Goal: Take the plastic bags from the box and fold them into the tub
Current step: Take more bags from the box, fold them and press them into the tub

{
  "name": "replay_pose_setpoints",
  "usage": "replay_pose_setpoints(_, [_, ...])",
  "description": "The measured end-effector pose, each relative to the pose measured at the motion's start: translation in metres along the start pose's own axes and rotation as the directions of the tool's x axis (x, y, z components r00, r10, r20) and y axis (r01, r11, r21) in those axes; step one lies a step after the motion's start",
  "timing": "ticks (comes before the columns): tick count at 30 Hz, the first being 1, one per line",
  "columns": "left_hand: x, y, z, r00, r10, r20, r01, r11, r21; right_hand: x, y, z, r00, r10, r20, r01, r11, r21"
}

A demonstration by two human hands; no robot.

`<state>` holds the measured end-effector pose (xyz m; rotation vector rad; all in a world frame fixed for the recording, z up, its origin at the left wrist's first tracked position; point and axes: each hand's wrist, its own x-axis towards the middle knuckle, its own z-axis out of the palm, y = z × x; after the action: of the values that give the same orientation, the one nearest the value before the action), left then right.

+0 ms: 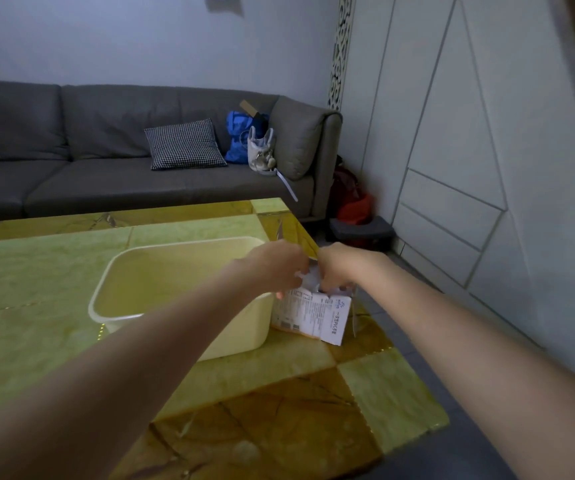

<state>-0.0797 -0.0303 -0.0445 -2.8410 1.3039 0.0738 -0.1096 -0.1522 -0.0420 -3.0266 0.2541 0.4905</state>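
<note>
Both hands meet over a small printed box [313,315] standing near the right edge of a green-and-amber tiled surface [37,306]. The left hand [275,268] and right hand [339,268] have fingers curled on crumpled white plastic bags [310,277] at the box's open top. A cream plastic tub [237,327] sits just left of the box, touching it.
</note>
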Motion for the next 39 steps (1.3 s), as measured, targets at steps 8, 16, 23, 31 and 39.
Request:
replay_pose_setpoints(8, [0.016, 0.004, 0.015, 0.999, -0.015, 0.051, 0.008, 0.991, 0.133, 0.016, 0.017, 0.02, 0.986, -0.004, -0.169, 0.015, 0.998, 0.063])
replay_pose_setpoints(16, [0.02, 0.006, 0.014, 0.994, -0.042, 0.105, 0.032, 0.995, 0.098, 0.012, 0.035, 0.006, 0.983, -0.028, -0.18, 0.11, 0.88, 0.462])
replay_pose_setpoints(23, [0.023, 0.017, 0.014, 0.996, -0.052, 0.066, 0.044, 0.993, 0.107, 0.014, 0.035, 0.003, 0.949, 0.06, -0.308, 0.121, 0.836, 0.535])
replay_pose_setpoints(31, [0.017, 0.016, 0.009, 0.997, 0.072, 0.016, -0.073, 0.989, 0.13, 0.017, 0.033, 0.006, 0.973, 0.005, -0.231, 0.089, 0.914, 0.396])
replay_pose_setpoints(39, [0.02, 0.021, 0.014, 0.991, 0.014, 0.134, -0.023, 0.997, 0.07, 0.007, 0.028, -0.012, 0.927, 0.023, -0.374, 0.221, 0.773, 0.595])
